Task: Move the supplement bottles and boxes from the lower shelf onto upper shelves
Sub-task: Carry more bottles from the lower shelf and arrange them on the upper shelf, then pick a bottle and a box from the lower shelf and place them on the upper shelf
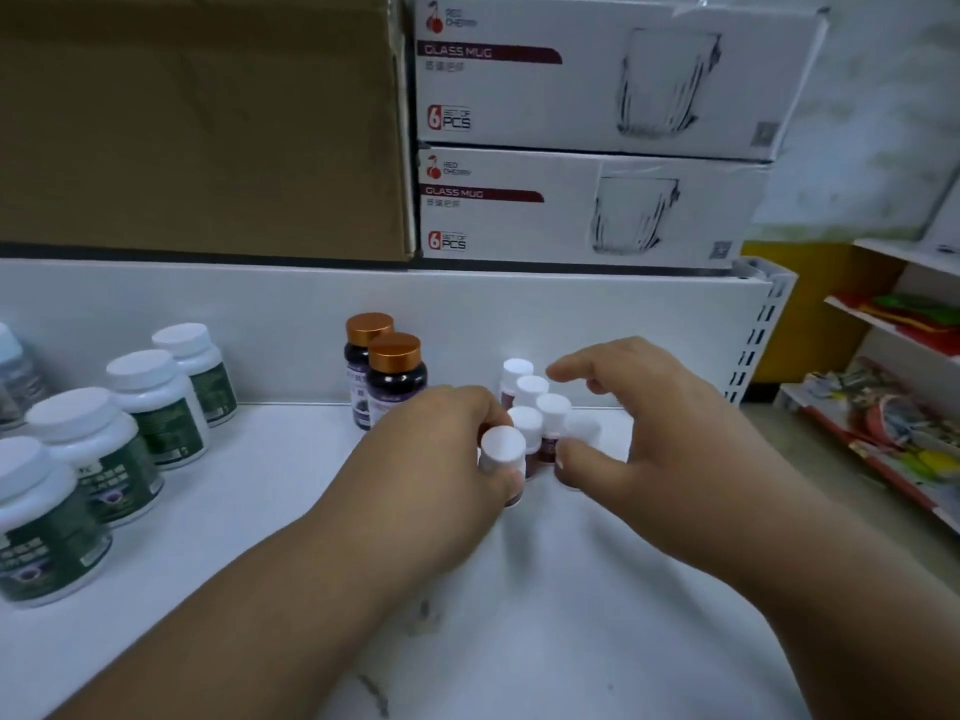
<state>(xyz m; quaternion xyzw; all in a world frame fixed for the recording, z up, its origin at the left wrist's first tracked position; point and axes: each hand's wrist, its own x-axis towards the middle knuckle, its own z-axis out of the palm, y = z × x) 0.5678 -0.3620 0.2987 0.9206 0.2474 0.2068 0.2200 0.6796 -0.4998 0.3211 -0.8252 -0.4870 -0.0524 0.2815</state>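
Note:
Several small white-capped bottles (535, 407) stand clustered on the white shelf (260, 511), near its back wall. My left hand (441, 449) grips the nearest one, a small white-capped bottle (501, 449), at the cluster's front left. Over the cluster's right side my right hand (639, 413) hovers with fingers spread; its thumb touches a blurred white-capped bottle (582, 431), and I cannot tell if it grips it. Two dark bottles with copper caps (392, 368) stand behind my left hand. Several large white bottles with green labels (150, 402) line the left.
Above the shelf sit a big brown carton (197, 122) and two stacked white glass-mug boxes (597, 142). A perforated shelf upright (758, 330) marks the right end. Further right, other shelves (893, 366) carry colourful goods.

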